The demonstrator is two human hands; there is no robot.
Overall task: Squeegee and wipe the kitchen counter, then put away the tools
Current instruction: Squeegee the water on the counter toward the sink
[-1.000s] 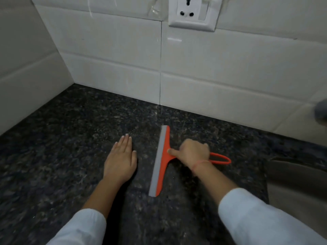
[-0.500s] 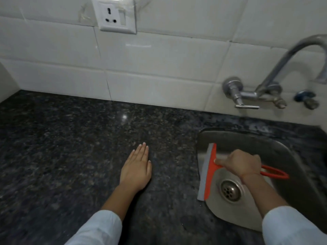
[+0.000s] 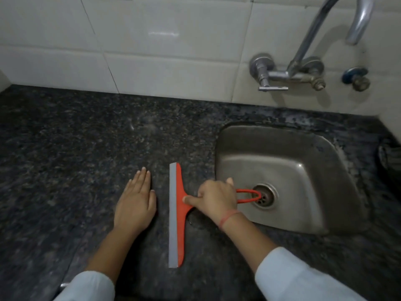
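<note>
Head view, orange squeegee (image 3: 178,216), grey blade, looped handle, right hand (image 3: 217,197) gripping

Illumination was dim and even. A soft glare patch marked the white wall tile (image 3: 163,34) at far centre, and a fainter sheen lay on the dark counter (image 3: 65,148). Faucet (image 3: 338,25) shadows fell rightward. Straight lines bowed near the edges, where detail was soft.

The orange squeegee (image 3: 179,216), grey blade leftward, lies flat on the dark speckled counter (image 3: 76,148), handle loop over the sink edge.
</note>
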